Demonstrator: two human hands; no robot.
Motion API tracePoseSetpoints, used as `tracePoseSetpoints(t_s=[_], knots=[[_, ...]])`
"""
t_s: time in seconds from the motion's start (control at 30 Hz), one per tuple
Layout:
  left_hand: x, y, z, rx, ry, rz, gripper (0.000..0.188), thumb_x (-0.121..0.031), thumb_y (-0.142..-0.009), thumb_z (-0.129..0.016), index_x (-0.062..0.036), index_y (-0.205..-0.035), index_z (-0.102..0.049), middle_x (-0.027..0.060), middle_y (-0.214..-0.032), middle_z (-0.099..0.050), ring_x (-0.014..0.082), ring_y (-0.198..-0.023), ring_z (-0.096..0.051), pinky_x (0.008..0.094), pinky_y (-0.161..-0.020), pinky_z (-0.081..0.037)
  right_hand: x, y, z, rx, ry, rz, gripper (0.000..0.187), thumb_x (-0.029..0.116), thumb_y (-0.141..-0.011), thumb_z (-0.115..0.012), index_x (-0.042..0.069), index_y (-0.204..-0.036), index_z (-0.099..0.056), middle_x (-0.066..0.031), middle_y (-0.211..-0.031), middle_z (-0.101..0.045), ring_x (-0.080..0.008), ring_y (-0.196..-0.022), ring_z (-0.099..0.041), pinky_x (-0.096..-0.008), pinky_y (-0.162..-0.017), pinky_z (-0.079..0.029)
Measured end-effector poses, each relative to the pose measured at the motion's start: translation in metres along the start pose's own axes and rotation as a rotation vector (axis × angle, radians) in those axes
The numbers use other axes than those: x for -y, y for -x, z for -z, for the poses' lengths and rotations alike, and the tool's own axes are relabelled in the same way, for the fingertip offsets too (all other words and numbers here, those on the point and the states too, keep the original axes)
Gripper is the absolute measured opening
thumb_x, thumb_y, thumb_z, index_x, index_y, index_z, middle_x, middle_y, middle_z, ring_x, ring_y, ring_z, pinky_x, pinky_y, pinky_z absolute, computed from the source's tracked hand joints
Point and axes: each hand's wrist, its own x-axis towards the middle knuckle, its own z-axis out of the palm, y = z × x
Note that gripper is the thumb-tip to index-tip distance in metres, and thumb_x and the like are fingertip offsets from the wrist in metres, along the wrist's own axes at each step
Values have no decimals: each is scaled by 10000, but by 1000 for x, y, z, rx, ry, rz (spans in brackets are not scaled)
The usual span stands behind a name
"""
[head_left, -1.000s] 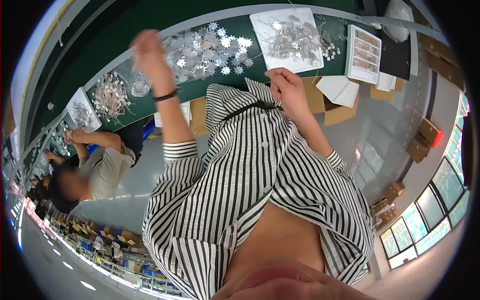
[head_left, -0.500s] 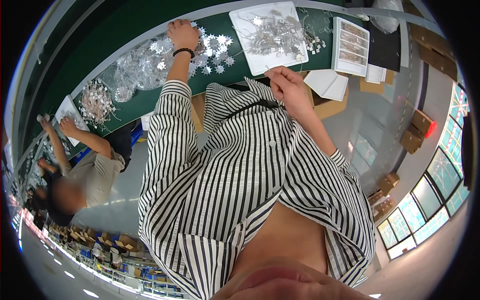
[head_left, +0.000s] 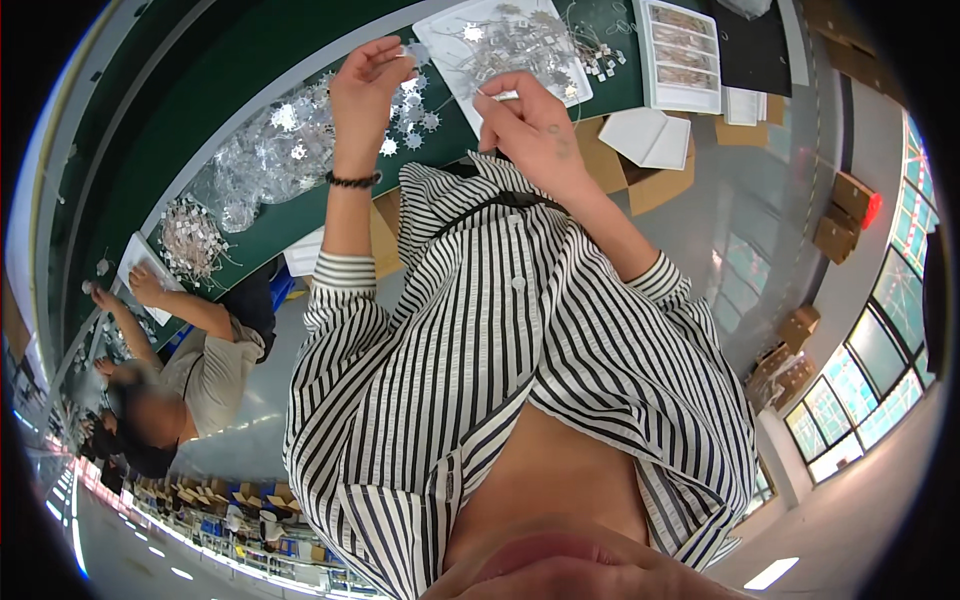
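Observation:
Over the green bench, my left hand (head_left: 366, 100) is raised with thumb and fingers pinched on a star-shaped silver piece (head_left: 414, 52), partly hidden by the fingertips. To its right my right hand (head_left: 528, 128) is closed in a pinch on a thin wire lead (head_left: 479, 92); most of the lead is hidden. Below and left of my left hand lie several loose star-shaped silver pieces (head_left: 410, 122) beside clear plastic bags (head_left: 262, 160). Beyond my right hand, a white tray (head_left: 437, 42) bears a tangle of wire leads with small white connectors (head_left: 520, 50).
A white compartment box (head_left: 650, 75) of wire leads stands at the right, with white trays (head_left: 640, 138) and cardboard (head_left: 660, 190) below. A heap of wired connectors (head_left: 192, 238) lies at the left. A co-worker (head_left: 205, 370) works farther left at the same bench (head_left: 275, 225).
My left hand has lifted from the star-shaped pieces with one in its fingers. My right hand has moved up and left, toward it. The view has shifted slightly.

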Motion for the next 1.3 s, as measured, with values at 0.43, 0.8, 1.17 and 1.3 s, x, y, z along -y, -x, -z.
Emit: tracePoseSetpoints(t_s=[0.43, 0.8, 1.17, 1.3], knots=[[-83, 61, -29, 17, 20, -187, 307, 33, -859, -693, 38, -1163, -647, 120, -1115, -722, 143, -935, -682, 224, -824, -540, 28, -14, -23, -13, 178, 194, 85, 86, -883, -672, 5, -888, -648, 5, -654, -603, -40, -541, -434, -182, -494, -323], [-87, 73, -23, -14, -215, -283, 307, 47, -872, -679, 32, -1178, -657, 116, -1153, -723, 152, -965, -683, 235, -880, -540, 31, -17, -26, 46, 142, 159, 108, 94, -809, -643, -10, -776, -635, 2, -590, -566, -56, -500, -407, -195, -471, -305], [-79, 71, -17, 68, -412, -332, 284, 36, -876, -668, 10, -1158, -683, 82, -1115, -737, 137, -926, -678, 224, -824, -537, 27, -18, -25, 67, 206, 187, 102, 96, -804, -636, -4, -785, -642, 14, -565, -538, -62, -502, -405, -194, -480, -308], [-76, 68, -14, 124, -317, -299, 296, 45, -877, -661, 16, -1171, -675, 92, -1112, -736, 135, -918, -676, 220, -808, -536, 24, -17, -20, 80, 246, 192, 96, 98, -814, -642, 6, -786, -640, 24, -565, -524, -60, -506, -398, -196, -485, -305]])
